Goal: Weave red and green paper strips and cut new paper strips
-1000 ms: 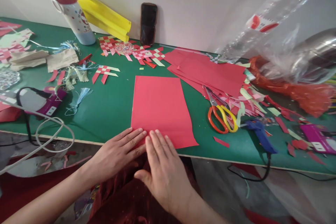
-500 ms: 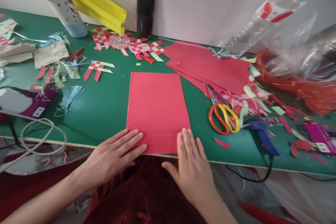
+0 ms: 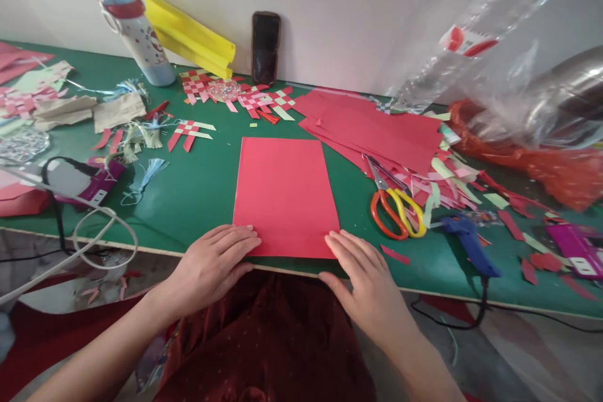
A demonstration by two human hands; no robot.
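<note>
A red sheet of paper (image 3: 286,195) lies flat on the green tabletop, close to its front edge. My left hand (image 3: 214,267) rests over the sheet's lower left corner, fingers extended together and slightly bent. At the lower right corner, the fingertips of my right hand (image 3: 365,270) touch the paper, with the thumb held apart near the table edge. Neither hand grasps anything. To the right of the sheet lie scissors (image 3: 396,204) with one orange and one yellow handle, beside a stack of red paper (image 3: 372,129).
A blue glue gun (image 3: 471,246) and paper scraps (image 3: 455,179) lie at right. Woven paper pieces (image 3: 191,132), tassels (image 3: 148,177) and a white cable (image 3: 106,235) are at left. Along the wall stand a bottle (image 3: 141,44), yellow sheet (image 3: 188,38) and phone (image 3: 266,47).
The red sheet has slid slightly away from the table's front edge. My fingers have bent a little at its lower corners. The camera view has tilted up and shifted left.
</note>
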